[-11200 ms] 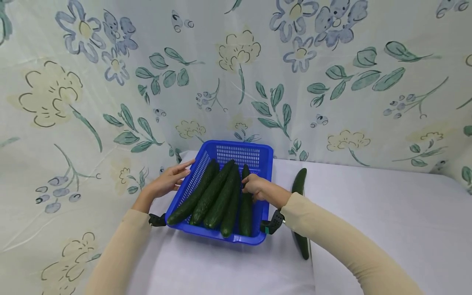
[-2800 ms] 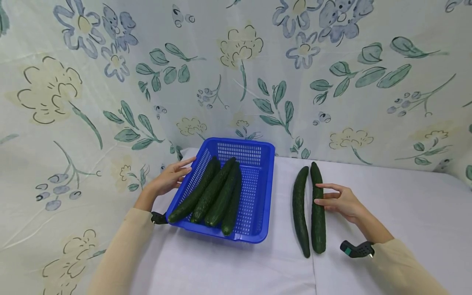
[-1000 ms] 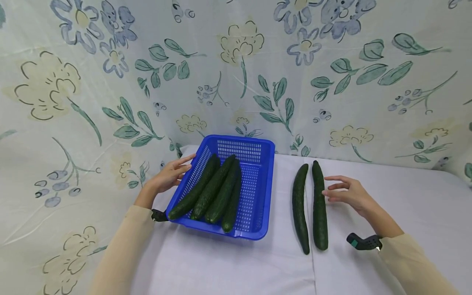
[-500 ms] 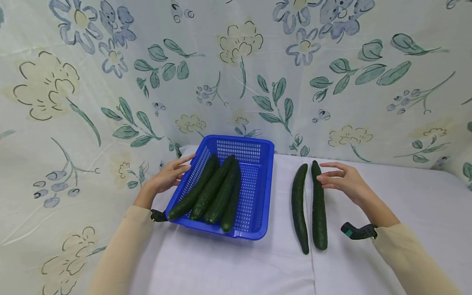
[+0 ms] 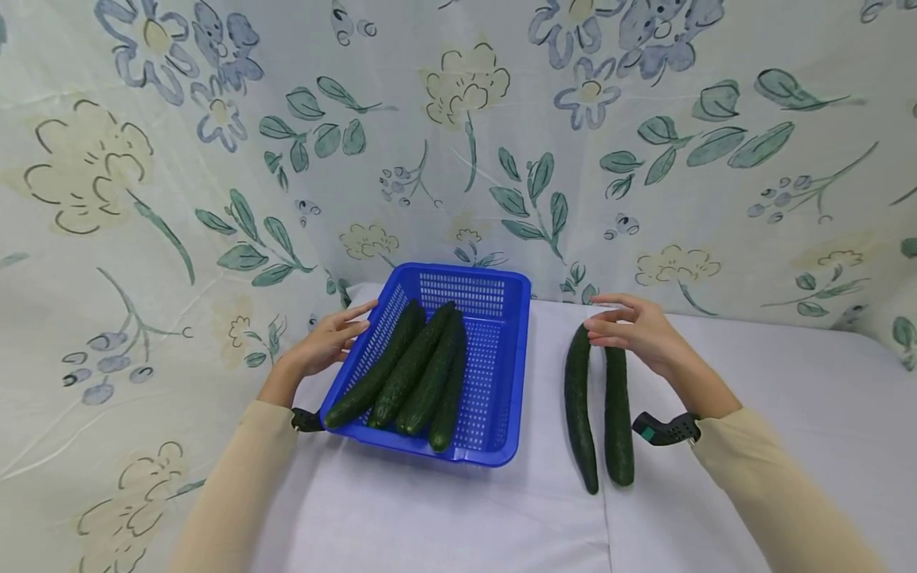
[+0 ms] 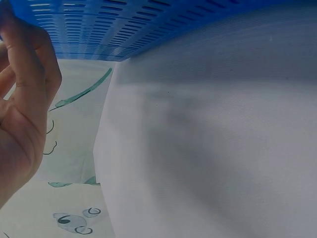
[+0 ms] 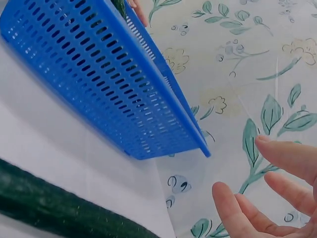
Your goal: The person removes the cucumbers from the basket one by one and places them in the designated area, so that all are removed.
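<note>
My left hand rests against the left rim of a blue plastic basket, fingers extended. Several dark green cucumbers lie side by side in the basket's left part. To the right of it, two more lie lengthwise on the table: a slightly curved cucumber and a straighter cucumber. Over their far ends hovers my right hand, hiding the straighter one's tip. In the right wrist view its fingers are spread and hold nothing. Whether they touch the curved cucumber, I cannot tell.
A white cloth covers the table, with a fold line running near the two loose cucumbers. Behind it hangs a floral curtain, which also drapes along the left side. The basket's slotted wall stands between my hands.
Earlier my right hand moved a cucumber from the basket to the table, right of the curved one. It has since released it and shifted left and away over both far ends. Left hand unchanged.
</note>
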The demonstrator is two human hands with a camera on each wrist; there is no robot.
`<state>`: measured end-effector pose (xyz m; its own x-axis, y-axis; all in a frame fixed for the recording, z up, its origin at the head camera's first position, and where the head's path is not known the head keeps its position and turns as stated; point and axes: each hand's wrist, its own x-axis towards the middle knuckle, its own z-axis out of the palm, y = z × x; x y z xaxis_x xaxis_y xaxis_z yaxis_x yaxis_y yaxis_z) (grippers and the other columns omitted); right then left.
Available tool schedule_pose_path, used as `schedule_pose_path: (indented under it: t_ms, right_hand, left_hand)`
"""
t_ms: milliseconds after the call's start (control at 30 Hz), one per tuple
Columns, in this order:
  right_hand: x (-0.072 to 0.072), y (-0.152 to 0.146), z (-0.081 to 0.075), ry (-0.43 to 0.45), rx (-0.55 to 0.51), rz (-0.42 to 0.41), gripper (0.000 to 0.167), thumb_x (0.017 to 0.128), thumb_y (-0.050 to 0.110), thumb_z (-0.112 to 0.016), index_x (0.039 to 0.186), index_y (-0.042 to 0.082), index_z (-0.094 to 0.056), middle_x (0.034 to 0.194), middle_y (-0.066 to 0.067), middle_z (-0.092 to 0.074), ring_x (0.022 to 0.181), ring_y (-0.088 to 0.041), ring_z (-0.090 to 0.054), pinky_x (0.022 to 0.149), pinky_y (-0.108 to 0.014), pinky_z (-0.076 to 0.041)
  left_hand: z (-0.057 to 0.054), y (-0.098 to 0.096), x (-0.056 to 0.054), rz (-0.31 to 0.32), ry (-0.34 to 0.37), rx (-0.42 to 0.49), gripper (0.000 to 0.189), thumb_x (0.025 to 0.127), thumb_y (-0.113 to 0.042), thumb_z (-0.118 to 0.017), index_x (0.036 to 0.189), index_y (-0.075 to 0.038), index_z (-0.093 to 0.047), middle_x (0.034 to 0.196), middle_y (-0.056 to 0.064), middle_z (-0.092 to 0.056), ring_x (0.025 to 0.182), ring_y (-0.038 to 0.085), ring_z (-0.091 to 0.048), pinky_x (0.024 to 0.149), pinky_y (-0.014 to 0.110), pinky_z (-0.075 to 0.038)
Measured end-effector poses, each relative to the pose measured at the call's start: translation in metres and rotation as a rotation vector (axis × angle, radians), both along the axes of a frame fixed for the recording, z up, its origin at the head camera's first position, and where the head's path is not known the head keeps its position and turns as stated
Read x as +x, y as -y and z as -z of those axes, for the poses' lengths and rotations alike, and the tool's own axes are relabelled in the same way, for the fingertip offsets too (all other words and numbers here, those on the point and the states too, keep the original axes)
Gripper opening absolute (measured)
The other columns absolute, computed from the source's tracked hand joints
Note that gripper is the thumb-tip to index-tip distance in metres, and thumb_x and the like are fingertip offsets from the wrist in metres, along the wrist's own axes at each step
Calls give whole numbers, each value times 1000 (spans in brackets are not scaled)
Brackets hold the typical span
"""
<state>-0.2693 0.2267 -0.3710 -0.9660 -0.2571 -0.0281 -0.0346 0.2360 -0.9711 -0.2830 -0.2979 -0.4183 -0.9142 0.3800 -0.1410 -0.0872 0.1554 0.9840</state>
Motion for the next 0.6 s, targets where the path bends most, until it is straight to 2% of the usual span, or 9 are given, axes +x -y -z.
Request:
schedule_pose_path:
  t_ms: [200,433,600]
  right_hand:
    - [-3,17,-7,-4,5,-5,65,93,14,-73,147,-4,-41,122,-31,-50,90,-21,-72,84,-35,-56]
    - [-8,38,-14,5,6,-30,60,93,13,-73,144,-3,-46,124,-31,-50,100,-33,-69,86,-41,-55]
    - [-11,55,-15,14,9,-46,59,93,11,-72,144,-3,-47,125,-31,-51,104,-41,-67,85,-39,-56]
  left_hand:
    - [0,0,-1,5,-4,3,54,109,-24,-44,160,-24,-27,145,25,-46,102,22,-68,76,36,-59]
    - [-1,-1,0,0,-3,11,53,109,-24,-43,160,-23,-27,144,25,-48,100,21,-69,75,36,-59]
    - [0,-1,1,0,-1,13,53,109,-22,-43,160,-22,-27,144,25,-49,100,21,-69,75,37,-59]
